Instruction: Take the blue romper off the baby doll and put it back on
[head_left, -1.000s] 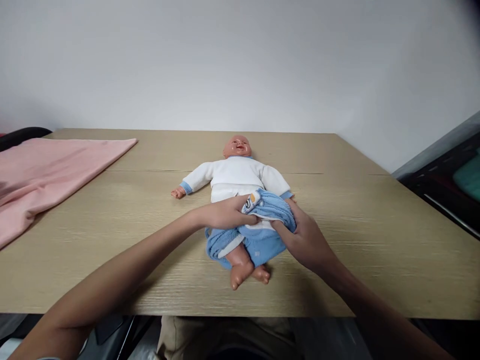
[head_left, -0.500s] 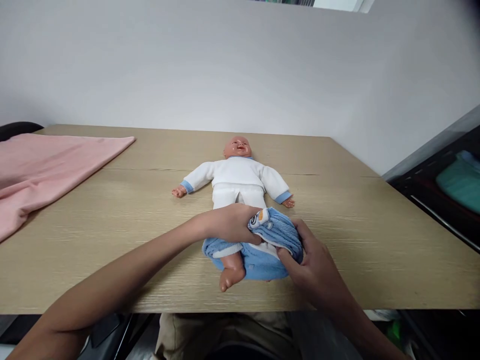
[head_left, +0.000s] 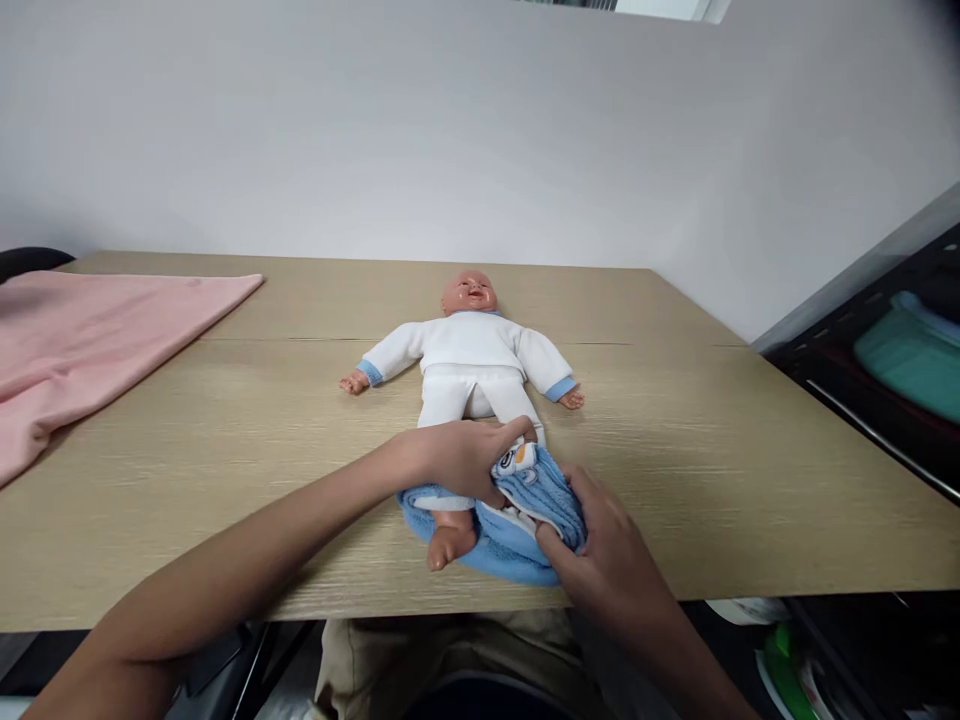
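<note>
A baby doll (head_left: 471, 342) in a white top with blue cuffs lies on its back, head toward the wall. Blue terry trousers (head_left: 551, 500) with a white-and-orange printed patch are bunched about its lower legs. One bare foot (head_left: 451, 540) sticks out of the left trouser leg; the other foot is hidden in the cloth. My left hand (head_left: 471, 458) lies across the doll's shins, fingers closed on the trousers' bunched edge near the patch. From the right, my right hand (head_left: 604, 545) pinches the same trouser leg between thumb and fingers.
A pink cloth (head_left: 112, 345) spreads over the left side of the wooden table (head_left: 720, 480). A white wall (head_left: 450, 130) rises behind. Black shelving with a green item (head_left: 919, 350) stands at the right, beyond the table edge.
Both hands have moved slightly down and left with the trouser leg. More of the doll's white right-side leg now shows above the cloth. The view has shifted a little.
</note>
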